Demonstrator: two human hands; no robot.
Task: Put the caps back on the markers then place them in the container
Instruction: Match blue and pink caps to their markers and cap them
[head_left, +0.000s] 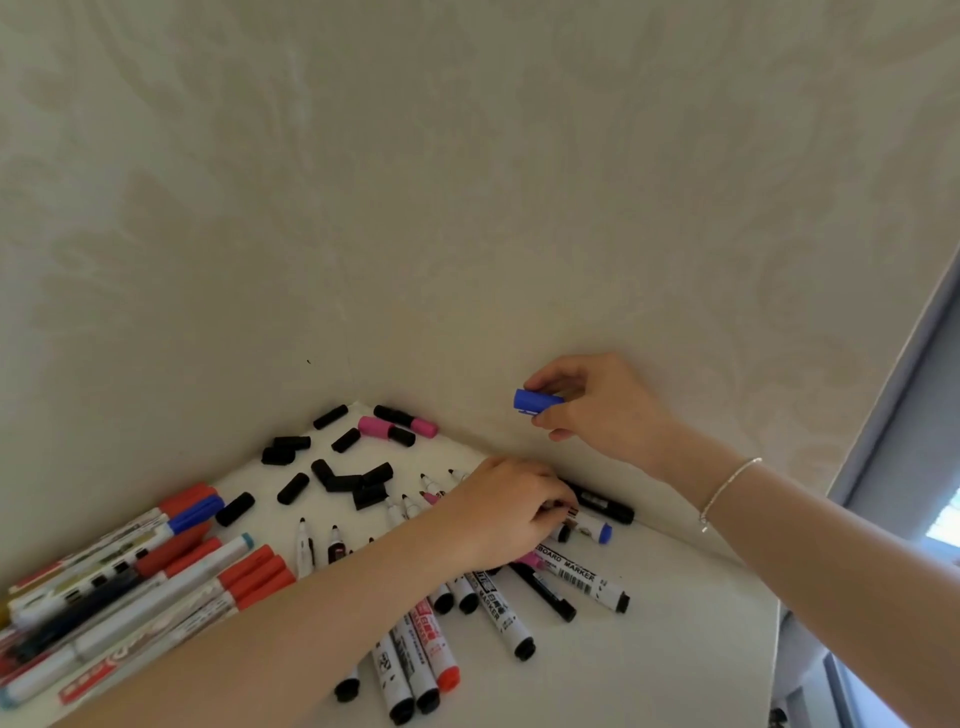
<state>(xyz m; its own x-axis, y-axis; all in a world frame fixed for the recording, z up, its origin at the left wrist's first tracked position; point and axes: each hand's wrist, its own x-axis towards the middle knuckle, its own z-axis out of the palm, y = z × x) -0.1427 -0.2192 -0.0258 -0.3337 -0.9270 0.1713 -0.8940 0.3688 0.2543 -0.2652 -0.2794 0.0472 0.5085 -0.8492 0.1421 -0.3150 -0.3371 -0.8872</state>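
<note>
My right hand (602, 402) pinches a blue cap (535, 402) in the air above the white table (675, 639). Below it, my left hand (506, 512) lies over a pile of uncapped markers, its fingers curled round a white marker with a blue end (592, 530). Several uncapped whiteboard markers (498, 608) fan out beneath my left wrist. Loose black caps (343, 480) and pink caps (376, 427) are scattered toward the table's far corner. Capped markers (156, 566) lie bunched at the left. No container is in view.
The table sits in a corner, with patterned beige walls close behind and to the left. Its right edge (776, 618) drops off beside a grey window frame (893, 395).
</note>
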